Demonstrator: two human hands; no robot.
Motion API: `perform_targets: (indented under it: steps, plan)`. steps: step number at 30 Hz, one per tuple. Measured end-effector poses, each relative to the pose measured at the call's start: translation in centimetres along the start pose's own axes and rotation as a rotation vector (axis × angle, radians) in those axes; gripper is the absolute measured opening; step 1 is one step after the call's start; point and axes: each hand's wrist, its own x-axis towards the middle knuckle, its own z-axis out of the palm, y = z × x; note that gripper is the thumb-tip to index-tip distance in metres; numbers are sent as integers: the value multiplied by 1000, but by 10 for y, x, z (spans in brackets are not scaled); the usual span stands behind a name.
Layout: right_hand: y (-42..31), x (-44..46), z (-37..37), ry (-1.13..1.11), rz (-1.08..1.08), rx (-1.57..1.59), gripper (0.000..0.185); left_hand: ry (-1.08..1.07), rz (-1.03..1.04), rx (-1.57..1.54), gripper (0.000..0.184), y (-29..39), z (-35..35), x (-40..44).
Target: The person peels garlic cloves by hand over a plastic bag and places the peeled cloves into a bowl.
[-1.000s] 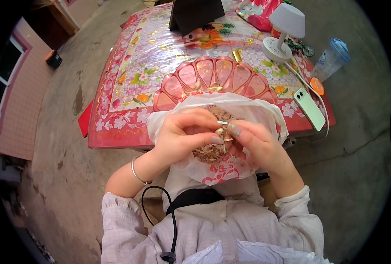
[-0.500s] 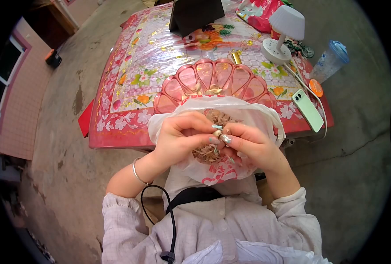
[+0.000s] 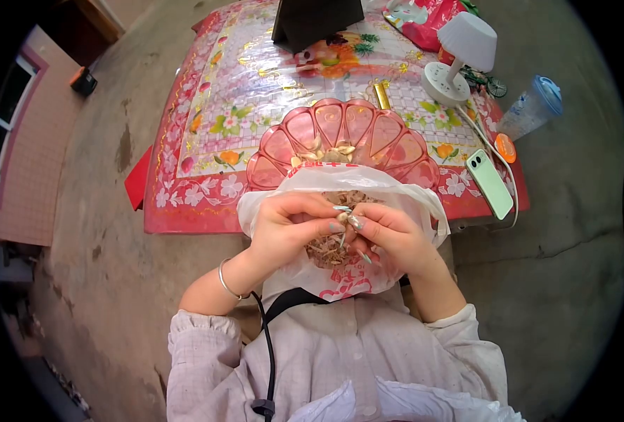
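Note:
Over an open white plastic bag [image 3: 389, 181] with red print, my two hands meet at the fingertips. A small pale piece [image 3: 343, 218], like a nut or clove, is pinched between them; its exact kind is too small to tell. My left hand [image 3: 294, 224] grips it from the left between thumb and forefinger. From the right, thumb and fingers of my right hand [image 3: 389, 232] close on the same piece. Brown, flaky shell-like scraps [image 3: 326, 252] lie in the bag. Just beyond it, a pink scalloped tray [image 3: 284, 145] holds several cream-coloured pieces [image 3: 340, 151].
On the flower-patterned tablecloth [image 3: 220, 98] stand a black tablet stand [image 3: 315, 24] and a white lamp [image 3: 459, 56]. A gold tube [image 3: 381, 95] lies behind the tray. A pale green phone [image 3: 490, 184], a cable and a blue-lidded cup [image 3: 533, 107] are at the right.
The head view has shifted slightly, so more of the tray and its pieces shows above the bag. My hands remain together on the small pale piece, fingers slightly moved.

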Motion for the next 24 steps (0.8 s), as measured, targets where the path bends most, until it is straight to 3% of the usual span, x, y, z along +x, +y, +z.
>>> perform_targets:
  steps: [24]
  plan:
    - [-1, 2, -1, -51, 26, 58, 19, 65, -58, -83, 16, 0, 3, -2]
